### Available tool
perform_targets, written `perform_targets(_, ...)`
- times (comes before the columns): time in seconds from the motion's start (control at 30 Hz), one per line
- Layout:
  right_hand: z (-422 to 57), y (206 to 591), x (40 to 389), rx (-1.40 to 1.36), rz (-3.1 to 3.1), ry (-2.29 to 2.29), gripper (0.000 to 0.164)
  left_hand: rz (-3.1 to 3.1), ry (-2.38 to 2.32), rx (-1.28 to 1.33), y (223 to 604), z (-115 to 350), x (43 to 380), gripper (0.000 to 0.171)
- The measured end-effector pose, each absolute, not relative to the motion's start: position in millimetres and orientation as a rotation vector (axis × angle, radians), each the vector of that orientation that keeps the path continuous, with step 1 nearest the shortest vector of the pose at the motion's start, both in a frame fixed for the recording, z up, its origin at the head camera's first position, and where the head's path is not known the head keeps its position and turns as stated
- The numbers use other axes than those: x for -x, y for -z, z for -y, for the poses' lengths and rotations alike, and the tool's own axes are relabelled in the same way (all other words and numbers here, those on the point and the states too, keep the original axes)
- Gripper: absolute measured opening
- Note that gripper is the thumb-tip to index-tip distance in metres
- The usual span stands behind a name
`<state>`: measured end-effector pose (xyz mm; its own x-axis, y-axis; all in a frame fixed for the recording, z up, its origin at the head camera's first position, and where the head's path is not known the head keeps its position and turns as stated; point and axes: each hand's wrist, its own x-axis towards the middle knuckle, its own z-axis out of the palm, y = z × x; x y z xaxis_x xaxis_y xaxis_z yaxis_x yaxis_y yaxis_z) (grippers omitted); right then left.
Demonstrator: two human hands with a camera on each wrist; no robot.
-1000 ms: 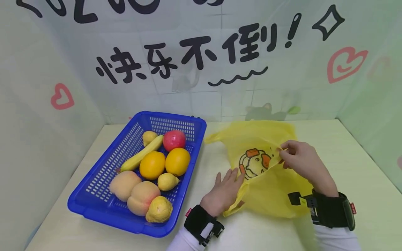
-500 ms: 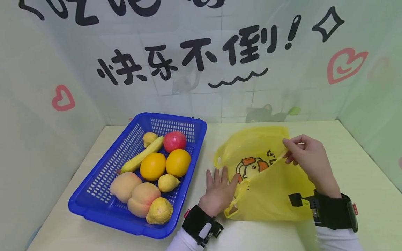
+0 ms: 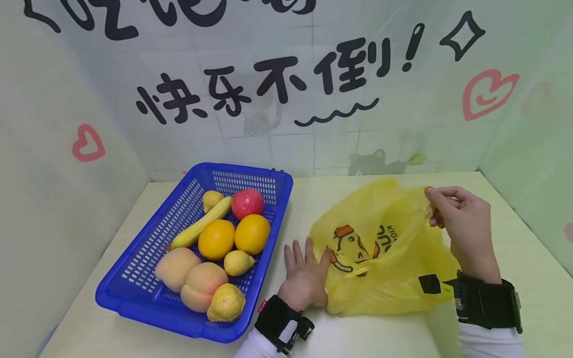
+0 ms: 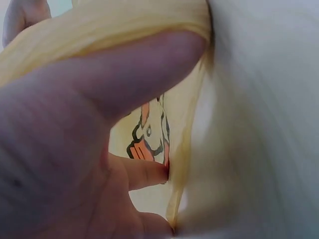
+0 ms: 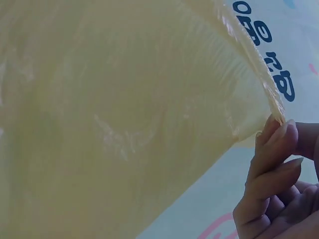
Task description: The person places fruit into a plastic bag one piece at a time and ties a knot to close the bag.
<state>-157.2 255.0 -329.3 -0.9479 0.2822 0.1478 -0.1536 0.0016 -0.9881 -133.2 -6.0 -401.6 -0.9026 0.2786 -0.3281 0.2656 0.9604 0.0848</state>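
A thin yellow plastic bag [image 3: 389, 291] with a printed cartoon duck lies crumpled on the right half of the table. My right hand [image 3: 470, 226] pinches the bag's upper right edge between thumb and fingertips and holds it raised; the right wrist view shows the bag [image 5: 124, 99] stretched out from that pinch. At the bag's left side, my left hand [image 3: 303, 278] lies palm down with fingers spread, its thumb overlapping the bag's edge. In the left wrist view, a fold of the bag [image 4: 109, 22] runs over the thumb, and the duck print shows past the fingers.
Left of the bag stands a blue plastic basket [image 3: 134, 303] holding a banana [image 3: 201, 226], two oranges, two peaches [image 3: 205, 286], a red fruit [image 3: 247, 204] and several small yellow fruits. A printed curtain [image 3: 233, 144] hangs behind the table [image 3: 349, 338].
My right hand has moved right, drawing the bag's edge outward and exposing more print. My left hand has slid a little left, its fingers spreading. The basket stays put.
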Motion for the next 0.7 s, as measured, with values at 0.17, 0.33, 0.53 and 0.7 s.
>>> perform_targets(0.17, -257.4, 329.0, 157.0, 0.175, 1.913, -2.064, 0.014, -2.761, -0.104, -0.385, 400.4, 10.3, 132.9, 0.099)
perform_targets(0.33, -260.6, 330.1, 155.1, 0.154, 2.019, -1.988, 0.016, -2.747, -0.128, -0.427, 400.3, 8.2, 132.2, 0.101)
perform_targets(0.53, -252.2, 334.3, 158.5, 0.173, 2.325, -1.672, 0.018, -2.794, -0.163, -0.46, 396.0, 6.2, 129.9, 0.097)
perform_targets(0.7, -240.6, 339.3, 161.9, 0.159, 2.468, -1.474, 0.034, -2.813, -0.175, -0.523, 377.2, 5.5, 122.2, 0.091)
